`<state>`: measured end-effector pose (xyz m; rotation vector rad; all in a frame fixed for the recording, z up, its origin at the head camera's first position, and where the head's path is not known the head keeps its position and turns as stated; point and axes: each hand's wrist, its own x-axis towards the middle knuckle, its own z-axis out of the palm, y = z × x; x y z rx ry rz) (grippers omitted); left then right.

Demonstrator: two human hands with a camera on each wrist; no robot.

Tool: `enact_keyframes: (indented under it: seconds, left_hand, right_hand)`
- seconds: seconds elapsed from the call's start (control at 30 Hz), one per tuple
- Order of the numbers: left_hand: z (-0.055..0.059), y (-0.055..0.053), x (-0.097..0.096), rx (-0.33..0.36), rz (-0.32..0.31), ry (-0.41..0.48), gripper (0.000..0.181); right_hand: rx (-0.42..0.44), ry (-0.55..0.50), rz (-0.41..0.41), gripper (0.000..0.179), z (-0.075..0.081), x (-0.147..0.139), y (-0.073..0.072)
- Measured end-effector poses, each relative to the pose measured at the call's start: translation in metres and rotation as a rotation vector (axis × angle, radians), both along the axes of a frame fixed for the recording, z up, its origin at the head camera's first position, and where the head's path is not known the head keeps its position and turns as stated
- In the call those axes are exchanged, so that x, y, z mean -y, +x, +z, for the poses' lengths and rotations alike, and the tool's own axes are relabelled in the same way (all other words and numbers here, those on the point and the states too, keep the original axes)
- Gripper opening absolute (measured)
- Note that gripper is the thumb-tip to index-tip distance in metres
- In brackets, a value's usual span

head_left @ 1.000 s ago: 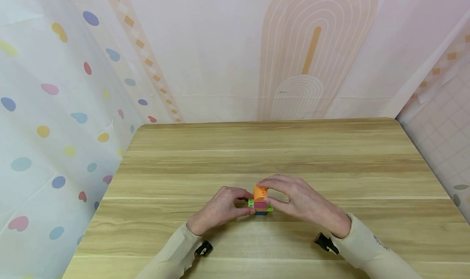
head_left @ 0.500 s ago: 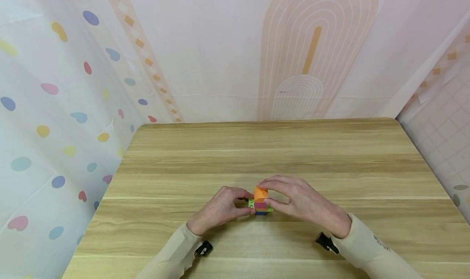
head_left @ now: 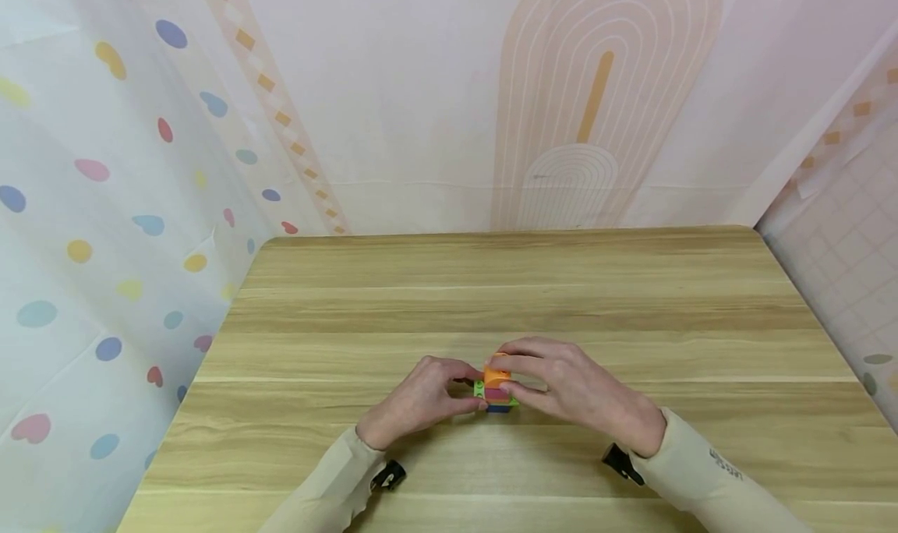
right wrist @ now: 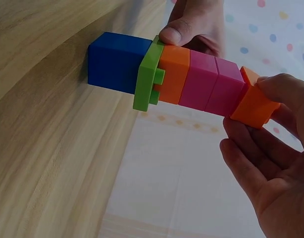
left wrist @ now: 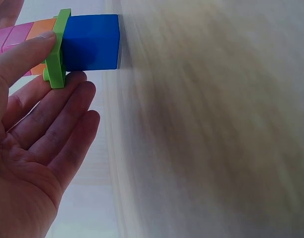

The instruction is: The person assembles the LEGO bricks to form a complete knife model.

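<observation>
A stack of toy building bricks stands on the table in front of me. Its base is a blue brick (right wrist: 117,62), topped by a thin green plate (right wrist: 148,74) with studs showing at its side. Above come an orange brick (right wrist: 174,73), two pink bricks (right wrist: 211,82) and a curved orange brick (right wrist: 253,101) on top. My left hand (head_left: 424,397) pinches the stack at the green plate and lower orange brick, thumb in front. My right hand (head_left: 571,385) grips the curved top brick between thumb and fingers; that brick looks slightly tilted against the pink one below.
The wooden table (head_left: 393,307) reaches back to a patterned curtain (head_left: 421,112) and spreads out on both sides of the hands. Spotted fabric (head_left: 126,229) hangs along the left. A small black device (head_left: 620,464) sits at the right wrist, and another black device (head_left: 389,475) at the left.
My right hand has shifted slightly left, its fingers now covering more of the curved orange brick's top. The left hand holds its place on the stack.
</observation>
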<state>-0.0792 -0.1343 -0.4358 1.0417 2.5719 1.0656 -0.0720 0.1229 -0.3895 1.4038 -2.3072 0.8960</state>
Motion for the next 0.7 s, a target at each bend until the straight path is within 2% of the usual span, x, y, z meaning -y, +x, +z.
enact_keyframes:
  seconds: [0.23,0.43,0.7]
  left_hand:
    - [0.0007,0.0003,0.0000,0.027,-0.001,0.008,0.023]
    - [0.0013,0.0009,0.0001,0.046,-0.002,0.015,0.024]
    - [0.0019,0.0000,0.0009,0.060,-0.001,0.020,0.024]
  right_hand:
    - [-0.075,0.033,0.029,0.033,-0.0006,0.0011,0.0002]
    - [-0.054,0.026,0.043,0.030,0.0001,0.0018,-0.0001]
    - [-0.111,0.010,0.033,0.022,-0.0036,0.0028,0.0014]
